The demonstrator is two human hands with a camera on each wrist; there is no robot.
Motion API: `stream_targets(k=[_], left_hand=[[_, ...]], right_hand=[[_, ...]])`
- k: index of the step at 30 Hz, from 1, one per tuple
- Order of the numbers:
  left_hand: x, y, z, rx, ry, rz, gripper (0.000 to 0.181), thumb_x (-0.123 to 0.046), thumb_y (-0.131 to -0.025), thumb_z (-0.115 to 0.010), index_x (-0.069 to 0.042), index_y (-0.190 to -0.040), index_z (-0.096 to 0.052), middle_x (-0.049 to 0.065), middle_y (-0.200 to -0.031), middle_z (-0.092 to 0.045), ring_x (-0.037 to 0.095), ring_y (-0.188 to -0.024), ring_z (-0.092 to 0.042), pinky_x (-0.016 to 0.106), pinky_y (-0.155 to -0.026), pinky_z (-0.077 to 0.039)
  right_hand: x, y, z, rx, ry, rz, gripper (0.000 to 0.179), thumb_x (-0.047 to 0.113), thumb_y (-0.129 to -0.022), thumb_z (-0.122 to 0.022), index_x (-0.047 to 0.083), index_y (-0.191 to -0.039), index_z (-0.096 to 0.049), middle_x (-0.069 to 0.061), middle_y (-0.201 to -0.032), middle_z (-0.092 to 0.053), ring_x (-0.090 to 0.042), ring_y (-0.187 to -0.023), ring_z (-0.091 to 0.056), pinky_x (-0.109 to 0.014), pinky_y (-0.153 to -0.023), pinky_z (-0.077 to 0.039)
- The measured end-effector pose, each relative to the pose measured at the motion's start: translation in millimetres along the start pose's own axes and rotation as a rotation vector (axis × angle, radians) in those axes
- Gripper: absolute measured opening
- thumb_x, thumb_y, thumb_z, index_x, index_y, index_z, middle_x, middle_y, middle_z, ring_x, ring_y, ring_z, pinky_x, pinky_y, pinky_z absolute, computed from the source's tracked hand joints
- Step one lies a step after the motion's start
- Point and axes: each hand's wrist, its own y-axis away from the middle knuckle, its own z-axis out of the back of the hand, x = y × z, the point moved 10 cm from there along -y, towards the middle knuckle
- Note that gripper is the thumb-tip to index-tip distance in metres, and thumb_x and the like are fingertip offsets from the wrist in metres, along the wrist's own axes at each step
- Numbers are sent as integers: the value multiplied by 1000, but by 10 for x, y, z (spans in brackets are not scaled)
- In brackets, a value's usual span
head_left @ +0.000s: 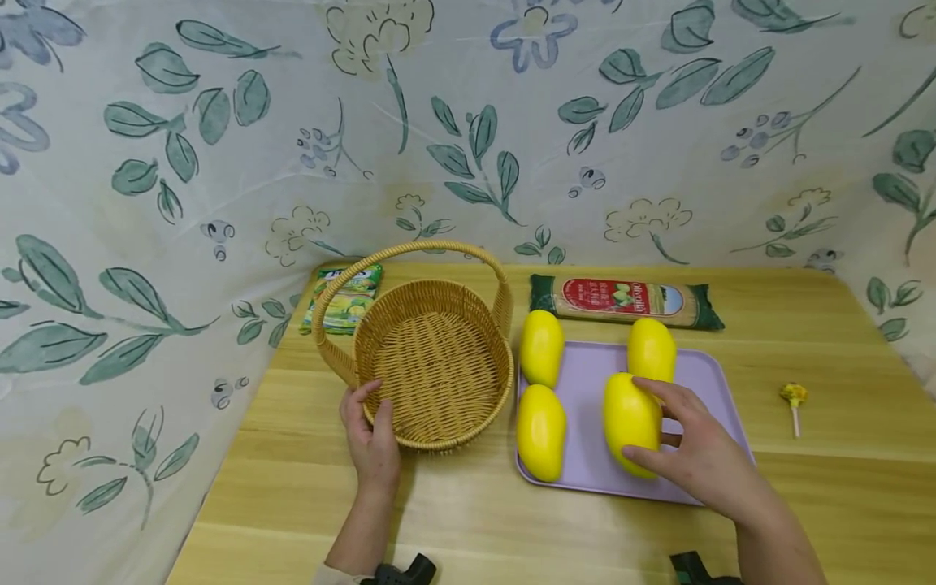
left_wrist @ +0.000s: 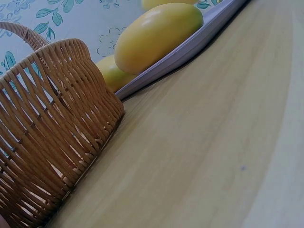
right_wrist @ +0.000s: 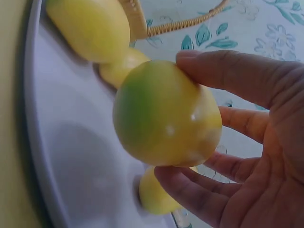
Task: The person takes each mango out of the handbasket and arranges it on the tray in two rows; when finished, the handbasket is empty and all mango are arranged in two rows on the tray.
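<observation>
My right hand (head_left: pixel 698 447) grips a yellow mango (head_left: pixel 630 424) between thumb and fingers. In the right wrist view this mango (right_wrist: pixel 166 114) appears raised over the lilac tray (head_left: pixel 585 479), its greenish end toward the camera. Three more mangoes lie on the tray: one at the back left (head_left: pixel 542 349), one at the front left (head_left: pixel 541 433) and one at the back right (head_left: pixel 651 349). Left of the tray stands a wicker basket (head_left: pixel 436 378) with nothing inside and its handle up. My left hand (head_left: pixel 374 443) holds the basket's front left rim; its fingers are mostly hidden in the left wrist view.
Behind the tray lies a pack of noodles (head_left: pixel 625 302) with a red label. A green packet (head_left: pixel 344 301) sits behind the basket at the left. To the tray's right is a lollipop (head_left: pixel 795 406). Floral cloth (head_left: pixel 468 211) hangs behind the wooden table (head_left: pixel 468 528).
</observation>
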Motion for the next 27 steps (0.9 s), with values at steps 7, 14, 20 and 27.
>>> stream_targets(k=[7,14,20,27], left_hand=[[-21,-3,-16,9,12,-13,31,1,-96,-50,9,-127,-52,19,-152,-32,31,-151,-22,52,-124,-10],[5,9,-7,8,6,8,32,0,-96,-50,8,-127,-52,17,-155,-30,32,-153,-19,53,-125,-8],[11,11,-5,5,2,18,32,1,-96,-51,8,-127,-52,16,-156,-30,30,-153,-17,51,-125,-7],[13,25,-3,-1,-2,22,32,1,-96,-51,8,-127,-52,17,-158,-28,33,-155,-14,53,-125,-6]], right_hand=[[-313,56,15,26,37,-90,97,45,-79,-85,13,-156,-37,-27,-150,-36,-50,-119,-58,-45,-85,-60],[-524,94,21,72,39,-158,99,49,-82,-82,11,-158,-32,-31,-149,-33,-52,-120,-56,-45,-82,-60],[-599,107,28,85,72,-155,98,50,-82,-81,10,-157,-33,-32,-149,-35,-51,-119,-57,-50,-84,-57],[-675,104,26,116,78,-182,99,51,-83,-81,7,-157,-32,-34,-150,-34,-52,-119,-56,-54,-85,-56]])
